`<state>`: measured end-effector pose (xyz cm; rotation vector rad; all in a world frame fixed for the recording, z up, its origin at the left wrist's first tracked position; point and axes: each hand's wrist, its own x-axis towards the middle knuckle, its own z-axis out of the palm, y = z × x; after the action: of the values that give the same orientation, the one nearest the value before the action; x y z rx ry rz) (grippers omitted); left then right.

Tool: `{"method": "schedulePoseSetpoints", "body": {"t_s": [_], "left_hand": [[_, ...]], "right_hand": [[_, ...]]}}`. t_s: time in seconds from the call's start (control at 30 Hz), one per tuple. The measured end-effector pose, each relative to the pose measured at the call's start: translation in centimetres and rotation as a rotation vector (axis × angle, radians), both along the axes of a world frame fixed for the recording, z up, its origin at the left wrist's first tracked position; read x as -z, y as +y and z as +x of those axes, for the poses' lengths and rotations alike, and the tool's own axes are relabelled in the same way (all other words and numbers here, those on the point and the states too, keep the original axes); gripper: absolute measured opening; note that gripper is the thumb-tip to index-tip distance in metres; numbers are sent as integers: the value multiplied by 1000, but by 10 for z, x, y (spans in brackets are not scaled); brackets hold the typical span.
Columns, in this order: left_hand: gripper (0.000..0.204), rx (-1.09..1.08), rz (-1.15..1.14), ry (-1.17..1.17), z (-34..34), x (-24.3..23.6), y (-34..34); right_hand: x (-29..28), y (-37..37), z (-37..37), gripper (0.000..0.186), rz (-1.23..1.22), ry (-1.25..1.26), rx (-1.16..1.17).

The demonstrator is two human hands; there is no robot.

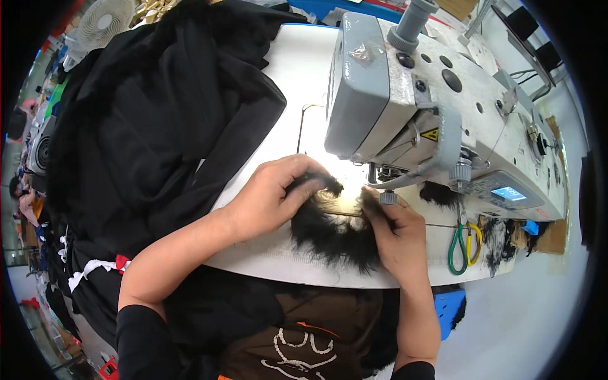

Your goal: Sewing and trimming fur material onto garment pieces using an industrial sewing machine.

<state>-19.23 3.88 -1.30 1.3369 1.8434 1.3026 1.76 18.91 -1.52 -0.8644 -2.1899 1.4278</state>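
Between my hands, a strip of black fluffy fur trim point(332, 237) hangs in a curve over the front of the white sewing table point(253, 263). My left hand point(278, 193) pinches one end between thumb and fingers, left of the needle area. At the other end, my right hand point(398, 231) has its fingers closed on the trim, just below the presser foot point(387, 173); the machine partly hides its fingertips. The sewing machine point(437, 95) stands over the right side, its lamp lighting the spot between my hands.
A large heap of black fabric point(171, 120) covers the table's left side. Scissors with green and yellow handles point(457, 250) lie at the right, near a black fur scrap point(439, 194). A small lit display point(509, 192) is on the machine. A white fan point(104, 22) stands far left.
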Motion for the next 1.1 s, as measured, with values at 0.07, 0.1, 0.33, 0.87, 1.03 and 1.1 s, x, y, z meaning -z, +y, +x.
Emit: {"method": "schedulePoseSetpoints", "body": {"t_s": [0.07,0.1,0.33,0.87,1.03,1.1], "left_hand": [[15,29,42,47,-5,0,4],[16,64,44,111,-7,-2,6],[20,34,230,450,-12,27,16],[11,34,270,615,-6,43,22],[13,46,218,658,-5,39,22],[14,49,218,668,-7,40,22]], "right_hand": [[3,7,-6,23,330,-180,-57],[1,8,-9,23,331,-184,-60],[45,42,-14,14,889,-248,-419],[19,49,-23,22,799,-157,-385],[32,45,-23,17,744,-89,-290],[31,42,-23,19,690,-76,-282]]}}
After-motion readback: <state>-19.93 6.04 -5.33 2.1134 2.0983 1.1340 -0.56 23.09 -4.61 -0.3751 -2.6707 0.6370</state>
